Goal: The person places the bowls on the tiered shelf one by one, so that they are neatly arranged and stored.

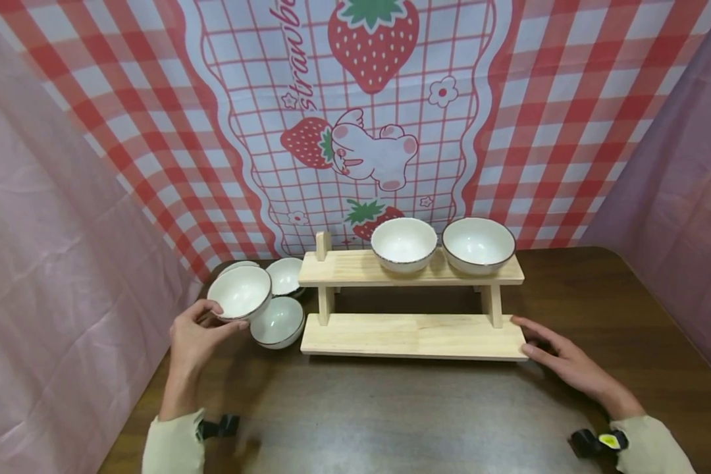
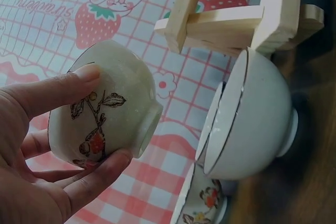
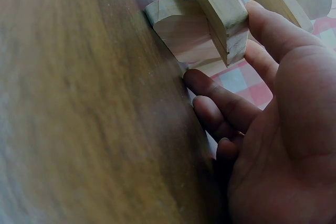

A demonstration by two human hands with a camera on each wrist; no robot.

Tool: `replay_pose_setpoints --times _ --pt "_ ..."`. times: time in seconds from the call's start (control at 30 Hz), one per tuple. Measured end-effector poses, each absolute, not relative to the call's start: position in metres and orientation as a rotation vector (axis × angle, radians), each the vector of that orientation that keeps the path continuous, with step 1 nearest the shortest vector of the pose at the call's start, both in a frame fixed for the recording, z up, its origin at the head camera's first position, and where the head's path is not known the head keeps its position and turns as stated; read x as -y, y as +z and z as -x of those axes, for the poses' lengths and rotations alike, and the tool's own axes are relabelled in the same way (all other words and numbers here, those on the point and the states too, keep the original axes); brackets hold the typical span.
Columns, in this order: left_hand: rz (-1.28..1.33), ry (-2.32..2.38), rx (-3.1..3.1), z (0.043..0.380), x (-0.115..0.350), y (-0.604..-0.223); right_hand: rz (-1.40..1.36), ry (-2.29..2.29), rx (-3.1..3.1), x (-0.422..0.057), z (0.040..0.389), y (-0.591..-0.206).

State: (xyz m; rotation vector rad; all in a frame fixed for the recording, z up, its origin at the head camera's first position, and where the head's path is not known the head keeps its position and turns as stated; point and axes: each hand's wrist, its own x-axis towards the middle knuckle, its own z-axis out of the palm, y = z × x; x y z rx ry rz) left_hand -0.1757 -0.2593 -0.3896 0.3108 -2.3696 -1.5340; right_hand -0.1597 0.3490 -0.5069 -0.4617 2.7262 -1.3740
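Observation:
My left hand [image 1: 195, 336] holds a small white bowl [image 1: 239, 293] by its side, thumb and fingers spread around it. In the left wrist view this bowl [image 2: 105, 108] is tilted and shows a painted flower and leaves. Three more bowls, among them a front one [image 1: 277, 324] and a rear one [image 1: 286, 275], stand below and behind the held one; one is mostly hidden. My right hand [image 1: 569, 362] grips the right end of a two-tier wooden shelf [image 1: 415, 334] at its lower board, thumb and forefinger at the board's end [image 3: 236, 38].
Two white bowls with dark rims, one left [image 1: 404, 245] and one right [image 1: 478, 245], sit on the upper board [image 1: 346, 266]. A short wooden peg [image 1: 322, 245] rises at its left end. Behind the brown table [image 1: 426, 415] hangs a strawberry-print cloth [image 1: 373, 92].

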Motion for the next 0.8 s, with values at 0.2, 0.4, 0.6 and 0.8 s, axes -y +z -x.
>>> replay_pose_setpoints --times 0.2,0.4,0.6,0.8 --pt "-0.245 -1.498 2.391 0.180 0.253 -0.384 0.438 -1.361 -2.725 -0.349 0.158 -0.507" --pt "-0.197 -1.494 2.410 0.185 0.246 -0.379 0.434 -1.369 -2.713 -0.349 0.159 -0.507" --pt "-0.182 -1.501 2.418 0.189 0.239 -0.373 0.428 -1.357 -2.730 -0.350 0.159 -0.508" --pt "-0.158 -1.488 2.424 0.192 0.231 -0.369 0.430 -1.351 -2.743 -0.351 0.160 -0.509"
